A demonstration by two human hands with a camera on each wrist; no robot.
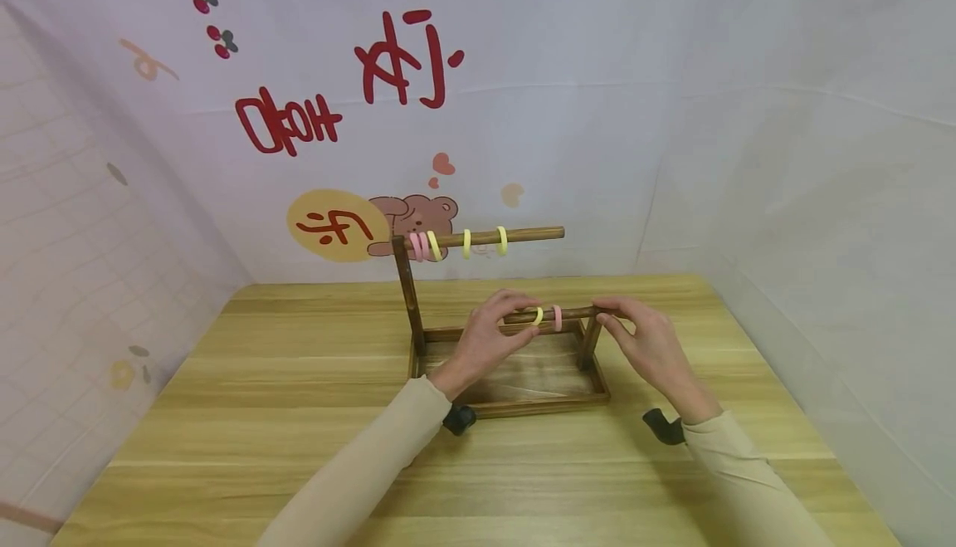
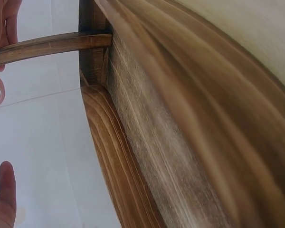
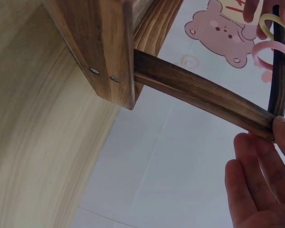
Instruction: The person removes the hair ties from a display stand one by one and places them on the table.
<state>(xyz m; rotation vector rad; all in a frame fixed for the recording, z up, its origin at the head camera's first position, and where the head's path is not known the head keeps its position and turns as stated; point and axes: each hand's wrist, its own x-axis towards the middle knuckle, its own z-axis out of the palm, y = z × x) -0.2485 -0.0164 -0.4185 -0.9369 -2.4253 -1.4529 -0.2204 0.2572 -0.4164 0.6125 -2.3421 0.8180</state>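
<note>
A wooden rack point(image 1: 539, 405) with a tray base and two horizontal bars stands on the table. My left hand point(image 1: 489, 333) is at the free end of the lower bar point(image 1: 577, 313), its thumb and fingertips pinching a yellow ring point(image 1: 538, 316) around that bar. Just right of it hangs a pink ring point(image 1: 557, 319), also seen as a pink ring point(image 3: 256, 56) in the right wrist view. My right hand point(image 1: 648, 344) pinches the corner where the lower bar meets its short post point(image 3: 204, 95). On the higher bar point(image 1: 534, 234) hang pink rings point(image 1: 420, 246) and several yellow rings point(image 1: 503, 241).
The wooden table point(image 1: 299, 381) extends around the rack. Behind it hangs a white backdrop point(image 1: 597, 157) with red characters and a bear print. A tall post point(image 1: 408, 294) holds up the higher bar at the left. Black straps point(image 1: 459, 420) show at both wrists.
</note>
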